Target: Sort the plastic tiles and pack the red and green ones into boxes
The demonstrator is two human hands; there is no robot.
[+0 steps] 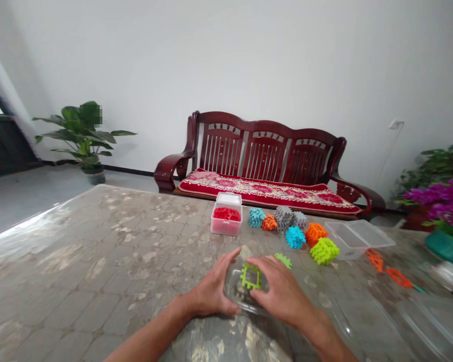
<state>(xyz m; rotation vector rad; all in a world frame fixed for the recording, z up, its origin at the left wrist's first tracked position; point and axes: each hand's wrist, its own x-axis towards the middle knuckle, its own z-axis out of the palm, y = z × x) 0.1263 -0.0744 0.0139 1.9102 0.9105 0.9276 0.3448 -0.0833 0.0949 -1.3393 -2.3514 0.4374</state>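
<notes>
A small clear plastic container [232,289] stands on the table in front of me. My left hand [213,287] wraps around its left side, thumb near me and fingers at the far side. Over the container, my right hand [277,286] pinches a lime-green square frame piece with toothed edges [242,277] between thumb and fingers. Just beyond the right hand, a flat green toothed piece [284,260] lies on the table. My right hand and the green frame hide part of the container's inside.
A lidded box [226,229] holds red pieces. Right of it sit blue, orange, grey and lime clusters [324,251], then an open clear box [349,246]. Orange pieces [398,276] and clear lids [366,317] lie at right, near a flower pot [447,246]. A wooden bench [264,151] stands behind.
</notes>
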